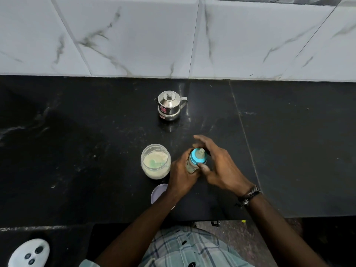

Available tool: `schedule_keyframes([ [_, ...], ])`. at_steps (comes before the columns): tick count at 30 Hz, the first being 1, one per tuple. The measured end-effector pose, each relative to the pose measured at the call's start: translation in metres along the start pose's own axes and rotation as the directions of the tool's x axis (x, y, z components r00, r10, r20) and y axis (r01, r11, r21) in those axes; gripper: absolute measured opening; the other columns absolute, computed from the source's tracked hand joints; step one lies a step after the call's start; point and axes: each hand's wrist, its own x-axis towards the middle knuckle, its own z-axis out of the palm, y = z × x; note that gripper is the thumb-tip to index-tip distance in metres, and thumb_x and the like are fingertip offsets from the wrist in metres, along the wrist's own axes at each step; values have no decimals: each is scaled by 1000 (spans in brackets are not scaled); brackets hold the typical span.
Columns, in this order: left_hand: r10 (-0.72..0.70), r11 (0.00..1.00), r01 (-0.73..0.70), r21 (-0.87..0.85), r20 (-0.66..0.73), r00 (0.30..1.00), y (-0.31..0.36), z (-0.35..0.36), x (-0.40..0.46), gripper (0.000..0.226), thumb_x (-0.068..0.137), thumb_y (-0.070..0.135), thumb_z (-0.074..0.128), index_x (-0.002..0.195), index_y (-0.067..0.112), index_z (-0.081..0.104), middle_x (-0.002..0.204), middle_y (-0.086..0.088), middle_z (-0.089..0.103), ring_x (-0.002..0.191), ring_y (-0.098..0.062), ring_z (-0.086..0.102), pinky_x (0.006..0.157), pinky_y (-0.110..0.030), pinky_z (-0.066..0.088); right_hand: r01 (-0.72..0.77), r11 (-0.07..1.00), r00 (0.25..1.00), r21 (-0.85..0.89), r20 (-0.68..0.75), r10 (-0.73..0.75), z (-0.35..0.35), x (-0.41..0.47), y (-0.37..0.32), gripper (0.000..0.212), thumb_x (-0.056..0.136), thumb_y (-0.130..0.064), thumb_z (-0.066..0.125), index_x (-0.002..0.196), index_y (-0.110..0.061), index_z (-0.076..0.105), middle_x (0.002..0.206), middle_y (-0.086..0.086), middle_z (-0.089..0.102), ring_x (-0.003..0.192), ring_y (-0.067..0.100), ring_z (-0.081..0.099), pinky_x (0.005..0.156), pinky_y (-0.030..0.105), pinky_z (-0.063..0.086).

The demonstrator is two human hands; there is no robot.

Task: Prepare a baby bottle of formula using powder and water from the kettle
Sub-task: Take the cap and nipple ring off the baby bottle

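1. Nearest the viewer, past the front edge of the bench, a plaid shirt fills the bottom of the view, and a white device with dark buttons lies on a lower dark ledge at the bottom left corner.
2. A round pale purple lid lies flat on the bench near its front edge, partly hidden under the left forearm.
3. The left hand grips the body of the baby bottle, fingers curled round its side, holding it roughly upright with its top tilted slightly toward the viewer, in the middle of the bench's front half.
4. The right hand, with a dark thread band at the wrist, has thumb and fingers curled around the bottle's blue collar, which carries a pale teat.
5. Just left of the bottle stands an open clear jar of pale powder, with a green scoop lying in the powder.
6. Farther back, well apart from the hands, a lidded steel kettle stands near the bench's rear edge, its handle to the right.
7. Behind the bench rises a wall of white marbled tiles.
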Motion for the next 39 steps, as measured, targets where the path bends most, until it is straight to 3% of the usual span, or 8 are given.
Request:
schedule_keyframes([
  [2, -13, 1000, 14, -8, 17, 1000, 1, 0, 0, 54, 76, 29, 79, 123, 11, 60, 112, 3, 72, 103, -6, 68, 88, -31, 56, -13, 999, 1000, -42, 2, 13, 0, -3, -2, 86, 76, -6, 70, 150, -18, 30, 144, 3, 50, 132, 15, 47, 111, 43, 41],
  [6, -56, 996, 58, -65, 30, 998, 9, -1, -1, 61, 69, 42, 74, 122, 15, 61, 109, 7, 71, 101, -1, 67, 86, -16, 52, -173, 949, 979, -263, -147, 138, 8, 1, -13, 97, 75, -55, 75, 151, -16, 29, 136, 7, 52, 123, 23, 49, 104, 39, 44],
  [8, -54, 996, 55, -63, 23, 998, 9, 0, -2, 55, 72, 37, 75, 121, 17, 61, 108, 11, 70, 100, 1, 66, 85, -15, 52, -232, 908, 969, -349, -168, 183, 10, 6, -15, 98, 76, -63, 70, 150, -15, 29, 135, 8, 55, 121, 27, 53, 100, 42, 47],
  [16, -21, 1000, 21, -18, 4, 1000, 2, 1, 0, 55, 75, 34, 76, 124, 12, 60, 112, 2, 72, 103, -6, 68, 88, -33, 56, 8, 977, 1000, -211, 26, -3, -9, 4, -4, 73, 85, -29, 70, 148, -20, 36, 131, 5, 61, 116, 24, 58, 97, 47, 49],
  [20, -16, 1000, 17, 16, -20, 1000, 0, 1, 0, 52, 74, 32, 83, 118, 11, 62, 106, 4, 72, 97, -1, 67, 83, -21, 55, 191, 980, 981, -56, 4, -192, -17, 7, -5, 60, 87, -16, 65, 143, -13, 45, 131, 2, 62, 119, 18, 60, 99, 44, 50],
  [26, -1, 999, 1, 37, -5, 1000, -1, 1, 0, 60, 70, 24, 89, 122, 14, 61, 111, 9, 70, 103, 5, 62, 89, -11, 46, 7, 986, 991, 164, -130, 15, -46, 13, -2, 61, 87, -7, 70, 141, -27, 50, 121, -4, 58, 110, 11, 60, 93, 20, 52],
  [32, -1, 998, 2, 64, -10, 1000, -2, 1, 0, 59, 70, 26, 88, 121, 15, 61, 112, 10, 70, 104, 3, 62, 90, -11, 45, -110, 948, 951, 297, -245, 188, -51, 2, 35, 32, 81, -11, 79, 109, -25, 72, 108, 5, 69, 93, 22, 71, 83, 40, 60],
  [39, -3, 997, 4, 74, -16, 1000, -3, 3, 0, 59, 70, 25, 89, 121, 15, 61, 112, 13, 68, 104, 8, 61, 91, -11, 45, -101, 918, 947, 383, -246, 207, -47, -4, 42, 31, 84, -1, 75, 110, -16, 70, 95, -3, 72, 82, 20, 72, 79, 37, 61],
])
